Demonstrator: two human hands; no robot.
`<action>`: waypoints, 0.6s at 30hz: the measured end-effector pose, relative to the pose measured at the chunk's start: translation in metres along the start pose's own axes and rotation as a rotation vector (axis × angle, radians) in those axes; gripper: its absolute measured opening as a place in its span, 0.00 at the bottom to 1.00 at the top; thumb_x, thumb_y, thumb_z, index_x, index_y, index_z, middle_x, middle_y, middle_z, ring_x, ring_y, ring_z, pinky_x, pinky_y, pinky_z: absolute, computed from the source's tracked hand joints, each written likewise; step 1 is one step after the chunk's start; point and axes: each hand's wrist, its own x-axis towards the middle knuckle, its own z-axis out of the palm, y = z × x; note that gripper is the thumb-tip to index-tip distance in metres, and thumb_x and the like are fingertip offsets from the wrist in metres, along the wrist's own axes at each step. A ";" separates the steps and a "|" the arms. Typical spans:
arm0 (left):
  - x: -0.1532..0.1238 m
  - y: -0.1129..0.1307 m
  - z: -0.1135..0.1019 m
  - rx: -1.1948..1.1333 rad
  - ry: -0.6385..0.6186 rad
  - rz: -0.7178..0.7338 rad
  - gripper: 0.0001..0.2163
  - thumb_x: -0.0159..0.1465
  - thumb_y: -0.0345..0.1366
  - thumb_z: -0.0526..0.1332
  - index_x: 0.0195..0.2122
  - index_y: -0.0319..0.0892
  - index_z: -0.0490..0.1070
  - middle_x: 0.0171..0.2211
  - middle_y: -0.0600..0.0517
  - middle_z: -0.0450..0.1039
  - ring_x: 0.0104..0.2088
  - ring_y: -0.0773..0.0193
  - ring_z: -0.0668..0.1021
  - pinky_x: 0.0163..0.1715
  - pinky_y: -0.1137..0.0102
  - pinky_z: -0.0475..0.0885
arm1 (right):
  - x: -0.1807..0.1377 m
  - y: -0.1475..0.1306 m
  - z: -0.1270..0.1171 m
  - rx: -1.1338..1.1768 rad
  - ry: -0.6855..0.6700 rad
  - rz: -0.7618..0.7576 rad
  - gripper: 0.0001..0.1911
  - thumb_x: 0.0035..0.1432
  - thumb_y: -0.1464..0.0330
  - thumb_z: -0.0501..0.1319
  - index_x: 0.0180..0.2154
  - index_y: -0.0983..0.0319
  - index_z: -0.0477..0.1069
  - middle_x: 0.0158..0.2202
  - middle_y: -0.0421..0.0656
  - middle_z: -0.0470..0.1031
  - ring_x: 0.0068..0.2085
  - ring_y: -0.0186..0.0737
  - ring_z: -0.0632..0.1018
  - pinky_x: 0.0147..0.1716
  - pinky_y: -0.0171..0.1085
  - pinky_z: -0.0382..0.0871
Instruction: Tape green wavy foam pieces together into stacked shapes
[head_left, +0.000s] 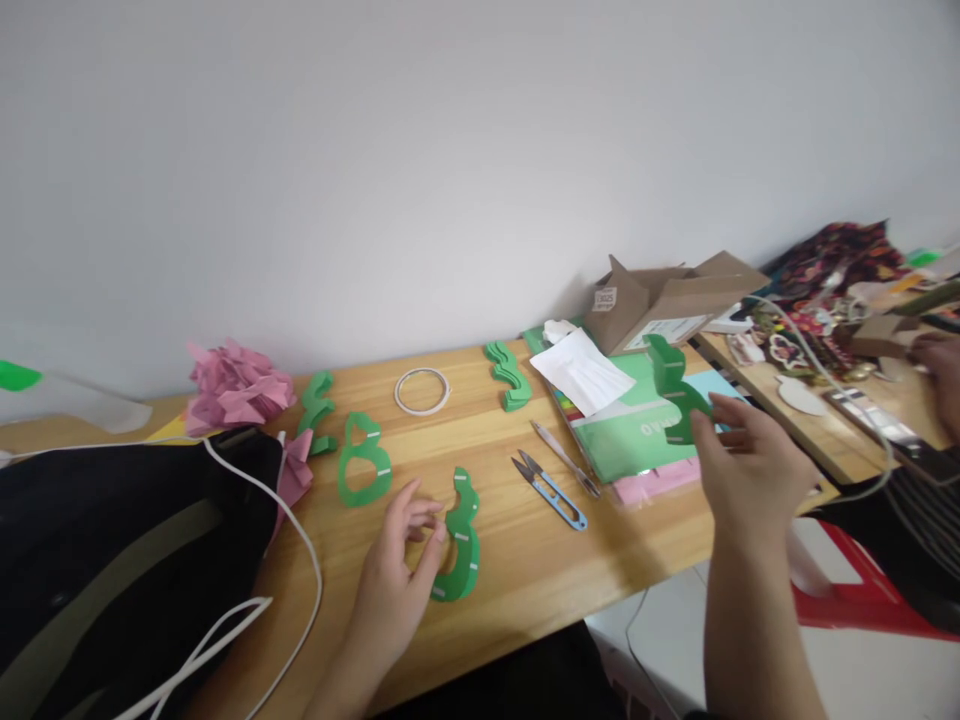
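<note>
My left hand (401,560) rests on the wooden table (525,570), its fingertips pinched together on a tiny bit I cannot make out. It touches a wavy green paper piece (459,540) with white tape tabs. My right hand (750,470) is raised over the table's right end and pinches another wavy green paper piece (671,385) upright. A green loop-shaped cutout (364,460) lies left of my left hand. A stack of wavy green pieces (510,375) sits further back.
Blue thread snips (551,490) and tweezers (562,455) lie mid-table, and a tape ring (422,390) sits behind. A green folder with white paper (622,430), a cardboard box (667,295), pink paper flowers (236,385) and a black bag (112,560) surround them. Another person's hand (937,375) is at far right.
</note>
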 end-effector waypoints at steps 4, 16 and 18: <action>-0.001 -0.002 -0.001 -0.006 0.020 0.011 0.20 0.63 0.40 0.57 0.56 0.44 0.60 0.41 0.46 0.77 0.40 0.59 0.79 0.41 0.60 0.74 | 0.017 0.032 0.019 0.265 -0.134 0.386 0.21 0.41 0.63 0.65 0.38 0.68 0.79 0.22 0.41 0.71 0.18 0.33 0.67 0.19 0.36 0.62; -0.001 -0.007 -0.002 0.024 -0.004 -0.009 0.20 0.64 0.41 0.56 0.56 0.44 0.59 0.42 0.46 0.77 0.42 0.58 0.79 0.43 0.60 0.74 | 0.030 0.063 0.043 0.009 -0.210 0.441 0.18 0.41 0.67 0.61 0.36 0.66 0.80 0.19 0.39 0.72 0.18 0.38 0.71 0.25 0.40 0.69; -0.001 -0.009 -0.002 0.022 -0.002 -0.001 0.20 0.65 0.41 0.56 0.57 0.44 0.59 0.43 0.46 0.77 0.42 0.58 0.79 0.43 0.60 0.75 | 0.031 0.063 0.041 -0.076 -0.202 0.419 0.15 0.41 0.68 0.61 0.34 0.65 0.80 0.17 0.39 0.71 0.22 0.43 0.74 0.32 0.45 0.71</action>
